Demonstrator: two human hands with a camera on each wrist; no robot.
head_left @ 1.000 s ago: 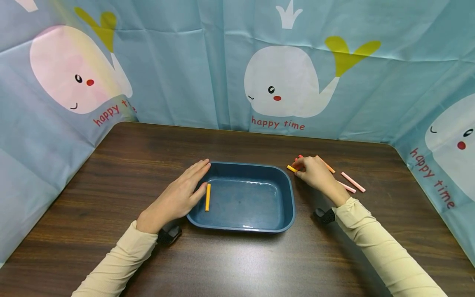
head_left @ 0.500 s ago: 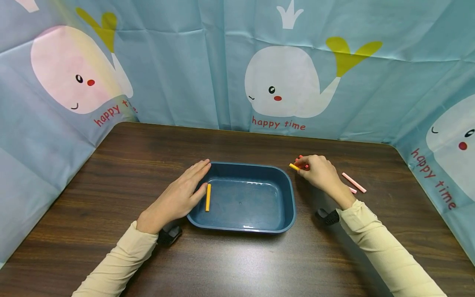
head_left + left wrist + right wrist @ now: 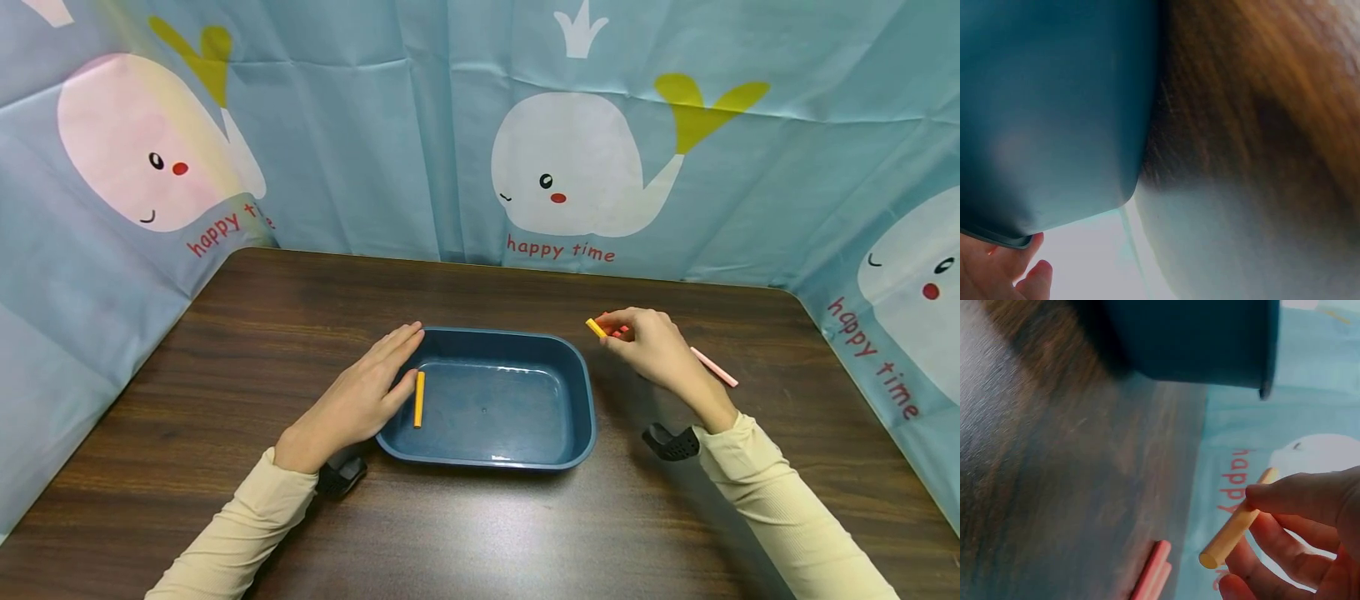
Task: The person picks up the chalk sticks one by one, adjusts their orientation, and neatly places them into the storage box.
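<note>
My right hand (image 3: 651, 346) pinches a yellow chalk stick (image 3: 1235, 530) between thumb and fingers, off the table and to the right of a dark blue tub (image 3: 487, 458). Red chalk sticks (image 3: 1152, 572) lie on the table below that hand, partly covered by it in the head view. My left hand (image 3: 360, 396) rests over the tub's left rim with long, straight fingers, the thumb on the inner side. Inside the tub, near the thumb, lies another yellow chalk stick (image 3: 419, 400).
A pink chalk stick (image 3: 714, 367) lies on the dark wooden table (image 3: 480, 533) beyond my right wrist. Behind the table and along its sides hangs a light blue curtain (image 3: 375, 150) with whale prints.
My right hand has lifted the yellow chalk stick and drawn slightly to the right, now covering the orange stick and one pink stick. My left hand and the tub have stayed put.
</note>
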